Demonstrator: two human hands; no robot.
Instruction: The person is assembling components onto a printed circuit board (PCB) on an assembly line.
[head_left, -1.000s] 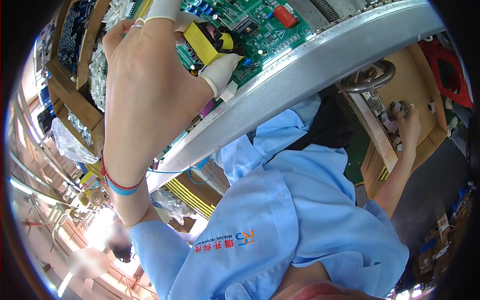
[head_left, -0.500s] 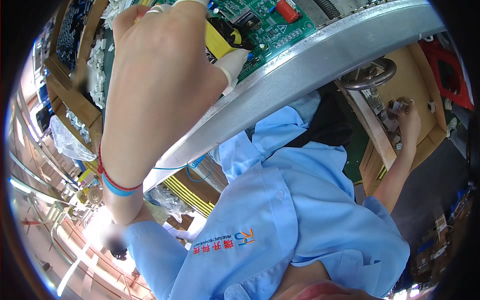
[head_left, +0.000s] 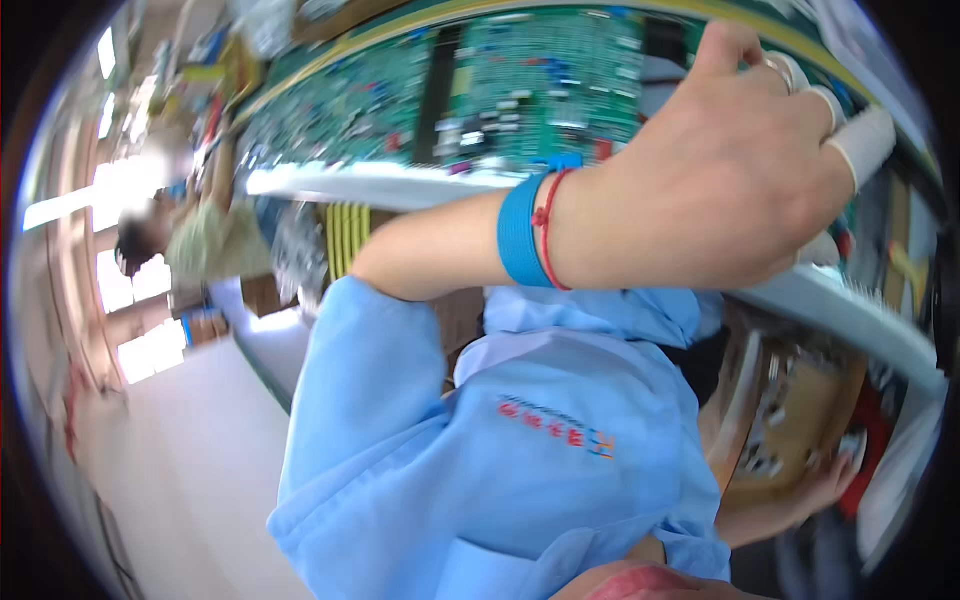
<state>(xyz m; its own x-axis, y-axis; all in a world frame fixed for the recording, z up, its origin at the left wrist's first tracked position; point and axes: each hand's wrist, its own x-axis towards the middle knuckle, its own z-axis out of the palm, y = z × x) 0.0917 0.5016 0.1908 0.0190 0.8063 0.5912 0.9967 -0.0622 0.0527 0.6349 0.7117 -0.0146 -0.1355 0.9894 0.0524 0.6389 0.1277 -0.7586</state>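
Observation:
My left hand (head_left: 715, 170) reaches across to the right over the line of green circuit boards (head_left: 550, 75). Its wrist carries a blue strap (head_left: 518, 230) and a thin red cord. White finger cots (head_left: 862, 148) cover several fingers, which bend down and away; whatever lies under them is hidden. Low at the right, my right hand (head_left: 825, 485) is at the edge of a cardboard box (head_left: 800, 480) with small pale parts in it. Motion smears its fingers, so any grip there is not readable.
A pale metal rail (head_left: 830, 300) runs along the boards' near side. Beside the right-hand box is a red object (head_left: 870, 450). Another person (head_left: 215, 235) in a light green top works at the far left. A large white surface (head_left: 200, 450) lies at the lower left.
My view has swung, so more boards show. My left hand has left the yellow component on a board and moved right. My right hand has gone from inside the box to its edge.

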